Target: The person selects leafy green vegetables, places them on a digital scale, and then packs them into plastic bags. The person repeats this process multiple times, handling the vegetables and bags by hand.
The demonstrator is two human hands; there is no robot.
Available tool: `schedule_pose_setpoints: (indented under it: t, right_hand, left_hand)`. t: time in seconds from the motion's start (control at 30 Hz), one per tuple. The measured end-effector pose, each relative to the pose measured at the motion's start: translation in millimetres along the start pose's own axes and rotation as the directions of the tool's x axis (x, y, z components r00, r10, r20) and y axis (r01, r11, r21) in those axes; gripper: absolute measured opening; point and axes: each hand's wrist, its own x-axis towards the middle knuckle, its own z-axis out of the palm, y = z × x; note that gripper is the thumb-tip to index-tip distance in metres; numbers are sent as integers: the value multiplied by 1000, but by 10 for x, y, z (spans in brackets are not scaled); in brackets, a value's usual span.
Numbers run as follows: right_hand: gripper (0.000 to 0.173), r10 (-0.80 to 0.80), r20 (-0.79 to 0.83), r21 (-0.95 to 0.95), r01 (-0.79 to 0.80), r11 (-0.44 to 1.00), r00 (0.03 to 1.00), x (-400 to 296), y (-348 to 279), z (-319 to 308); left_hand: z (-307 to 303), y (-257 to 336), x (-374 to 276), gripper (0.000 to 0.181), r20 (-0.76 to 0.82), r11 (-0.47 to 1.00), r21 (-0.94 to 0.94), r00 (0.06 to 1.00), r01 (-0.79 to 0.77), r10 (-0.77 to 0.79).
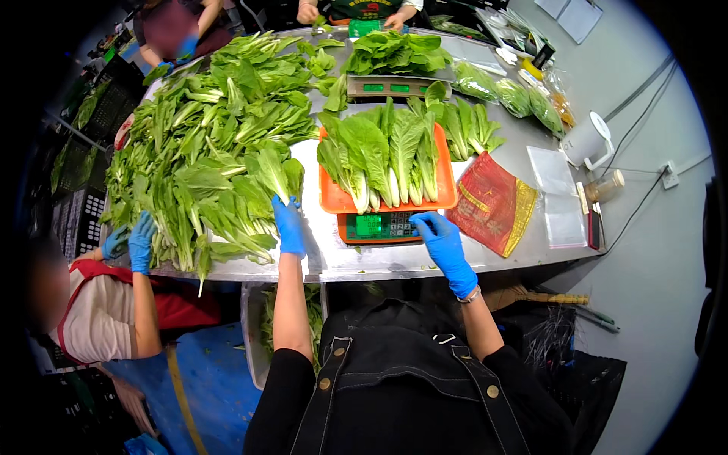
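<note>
My left hand point(289, 224), in a blue glove, grips the pale base of a leafy green point(272, 170) at the right edge of the big heap of greens point(187, 142). My right hand point(446, 244), gloved too, hovers by the right end of the scale's keypad point(401, 223). Its fingers are bent and a little apart, with nothing seen in them. Several heads of romaine-like lettuce point(392, 153) lie side by side in the orange tray point(331, 196) of the digital scale, stem ends towards me. The scale's green display point(368, 225) is lit.
Behind stands a second scale point(355, 86) loaded with greens point(398, 54). A red mesh bag point(489, 199), clear plastic bags point(560, 199), bagged greens point(515, 96) and a white kettle point(588, 139) are on the right. A co-worker's gloved hands point(140, 242) touch the heap at left. Two people stand across the table.
</note>
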Motion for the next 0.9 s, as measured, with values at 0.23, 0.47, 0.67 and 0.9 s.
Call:
schedule_pose_setpoints:
  t: [0.23,0.47,0.67,0.9]
  right_hand:
    - [18,183,-192,28,-181,983,964,-192,294,-417]
    - [19,208,-157,58,-201,978,965,-244,398,-360]
    - [16,173,-142,30,-170,985,975,-164,385,-302]
    - [16,99,-103,17,-98,995,990,-28,313,-222]
  left_hand:
    - [155,296,-148,41,91,994,-93,994,-55,63]
    - [161,337,-218,40,133,991,-132,989,-39,56]
    - [501,926,-614,37,205,958,-240,956,-156,207]
    - [1420,1112,-1064,39,260,619,536,810,-574,526]
